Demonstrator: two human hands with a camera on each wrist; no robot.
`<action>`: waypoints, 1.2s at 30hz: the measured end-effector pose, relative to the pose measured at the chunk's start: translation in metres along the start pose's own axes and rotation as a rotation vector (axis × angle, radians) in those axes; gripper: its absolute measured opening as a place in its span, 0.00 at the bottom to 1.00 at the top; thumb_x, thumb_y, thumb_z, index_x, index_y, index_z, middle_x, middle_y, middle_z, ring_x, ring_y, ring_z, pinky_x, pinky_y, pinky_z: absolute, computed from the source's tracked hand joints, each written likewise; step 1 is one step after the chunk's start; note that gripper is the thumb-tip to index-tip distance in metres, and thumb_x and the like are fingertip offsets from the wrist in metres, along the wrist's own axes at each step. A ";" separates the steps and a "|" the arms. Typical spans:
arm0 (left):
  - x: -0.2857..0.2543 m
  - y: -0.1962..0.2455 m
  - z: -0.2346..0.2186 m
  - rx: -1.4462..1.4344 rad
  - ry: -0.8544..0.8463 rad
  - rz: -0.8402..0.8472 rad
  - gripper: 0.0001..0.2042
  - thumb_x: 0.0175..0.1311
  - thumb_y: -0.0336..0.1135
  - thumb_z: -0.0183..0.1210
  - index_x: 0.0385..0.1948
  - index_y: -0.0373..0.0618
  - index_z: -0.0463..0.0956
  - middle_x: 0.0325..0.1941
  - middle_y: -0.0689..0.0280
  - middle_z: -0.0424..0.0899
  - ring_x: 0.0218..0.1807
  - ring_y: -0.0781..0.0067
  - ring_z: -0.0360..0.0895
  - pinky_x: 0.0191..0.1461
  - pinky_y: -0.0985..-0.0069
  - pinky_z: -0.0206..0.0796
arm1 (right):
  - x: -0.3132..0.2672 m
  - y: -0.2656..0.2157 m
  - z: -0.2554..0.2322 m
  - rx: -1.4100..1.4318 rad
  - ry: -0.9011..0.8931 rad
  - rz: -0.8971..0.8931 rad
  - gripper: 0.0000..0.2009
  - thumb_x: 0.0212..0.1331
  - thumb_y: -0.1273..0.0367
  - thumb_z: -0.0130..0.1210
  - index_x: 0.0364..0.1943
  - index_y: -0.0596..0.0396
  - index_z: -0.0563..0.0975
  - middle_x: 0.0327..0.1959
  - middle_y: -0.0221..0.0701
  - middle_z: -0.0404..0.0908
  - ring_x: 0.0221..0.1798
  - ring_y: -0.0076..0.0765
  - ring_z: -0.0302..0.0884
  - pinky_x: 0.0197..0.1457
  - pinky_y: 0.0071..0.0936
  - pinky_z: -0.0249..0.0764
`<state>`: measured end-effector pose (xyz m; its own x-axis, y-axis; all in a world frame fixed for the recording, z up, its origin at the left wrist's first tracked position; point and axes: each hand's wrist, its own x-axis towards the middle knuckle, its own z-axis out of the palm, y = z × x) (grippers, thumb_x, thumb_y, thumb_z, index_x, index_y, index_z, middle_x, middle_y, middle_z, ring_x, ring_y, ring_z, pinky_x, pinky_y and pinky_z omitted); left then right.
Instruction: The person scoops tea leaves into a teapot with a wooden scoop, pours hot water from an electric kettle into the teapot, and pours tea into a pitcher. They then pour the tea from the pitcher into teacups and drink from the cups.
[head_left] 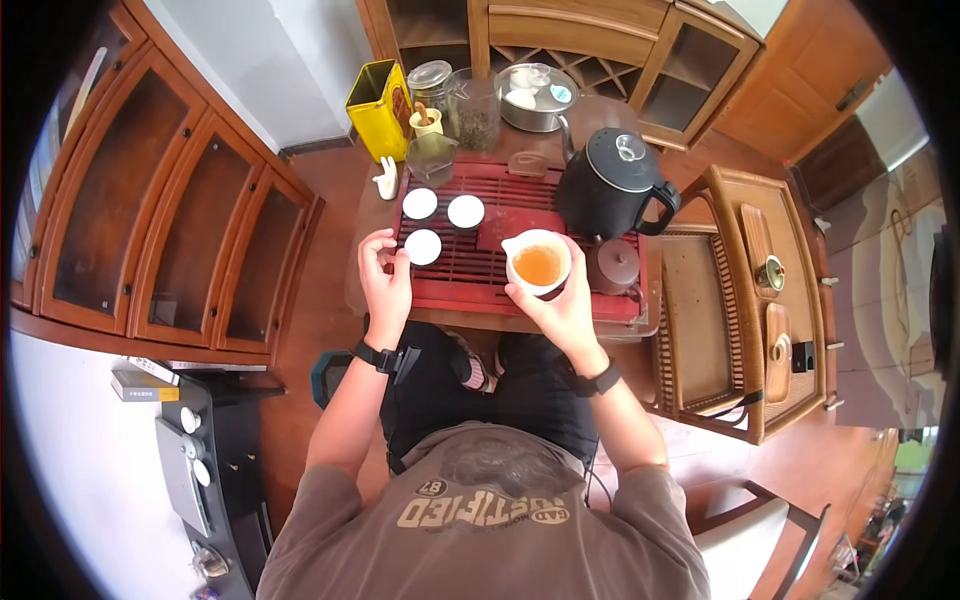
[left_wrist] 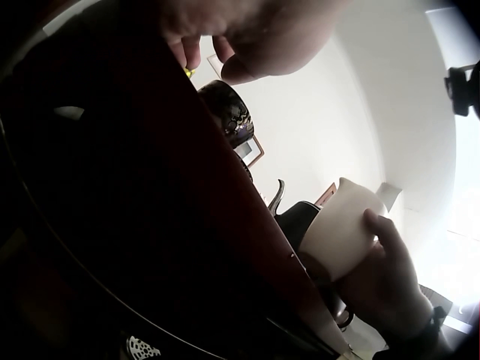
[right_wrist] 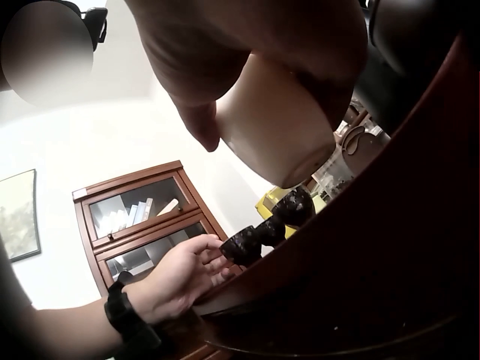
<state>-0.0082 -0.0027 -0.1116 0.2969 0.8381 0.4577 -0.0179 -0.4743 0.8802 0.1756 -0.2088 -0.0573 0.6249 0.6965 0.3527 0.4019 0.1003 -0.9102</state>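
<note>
My right hand (head_left: 560, 312) grips a white spouted tea pitcher (head_left: 562, 258), thumb on one side and fingers round the other. Amber tea (head_left: 537, 265) stands in it, and in the right wrist view the pitcher (right_wrist: 274, 127) hangs over the tray's edge. My left hand (head_left: 386, 280) is at the left end of the red slatted tea tray (head_left: 470, 295), with loosely bent fingers right beside the nearest small cup (head_left: 423, 247). Two more cups (head_left: 420, 204) (head_left: 466, 211) stand behind it. They are white inside and dark outside, as the near cup (right_wrist: 241, 246) shows from the side.
A black electric kettle (head_left: 610, 185) and a brown clay teapot (head_left: 613, 265) stand at the tray's right. Behind are a yellow tin (head_left: 380, 110), glass jars (head_left: 472, 115), a round steel pan (head_left: 540, 115) and a white figurine (head_left: 386, 178). A rattan cart (head_left: 700, 320) stands at right.
</note>
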 end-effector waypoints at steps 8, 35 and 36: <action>-0.002 0.005 0.001 0.095 0.000 0.012 0.10 0.65 0.19 0.59 0.44 0.41 0.71 0.58 0.60 0.78 0.49 0.69 0.77 0.52 0.72 0.72 | -0.004 0.017 0.015 -0.025 0.072 0.045 0.42 0.51 0.67 0.78 0.69 0.62 0.65 0.60 0.43 0.78 0.63 0.42 0.79 0.68 0.37 0.74; 0.003 0.024 0.006 0.402 -0.193 0.172 0.32 0.57 0.39 0.75 0.63 0.43 0.72 0.61 0.56 0.78 0.64 0.49 0.74 0.70 0.55 0.62 | -0.002 0.022 0.017 -0.043 0.078 0.042 0.41 0.51 0.65 0.77 0.68 0.63 0.66 0.62 0.45 0.74 0.66 0.49 0.74 0.71 0.41 0.69; 0.003 0.024 0.006 0.404 -0.200 0.184 0.32 0.57 0.39 0.75 0.63 0.43 0.72 0.61 0.56 0.78 0.64 0.50 0.74 0.69 0.55 0.63 | -0.003 0.022 0.017 -0.041 0.071 0.042 0.41 0.51 0.65 0.77 0.68 0.63 0.66 0.63 0.45 0.73 0.66 0.50 0.74 0.71 0.41 0.68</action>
<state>-0.0018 -0.0130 -0.0894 0.5019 0.6810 0.5333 0.2729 -0.7098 0.6494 0.1714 -0.1961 -0.0821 0.6867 0.6476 0.3302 0.4004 0.0421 -0.9154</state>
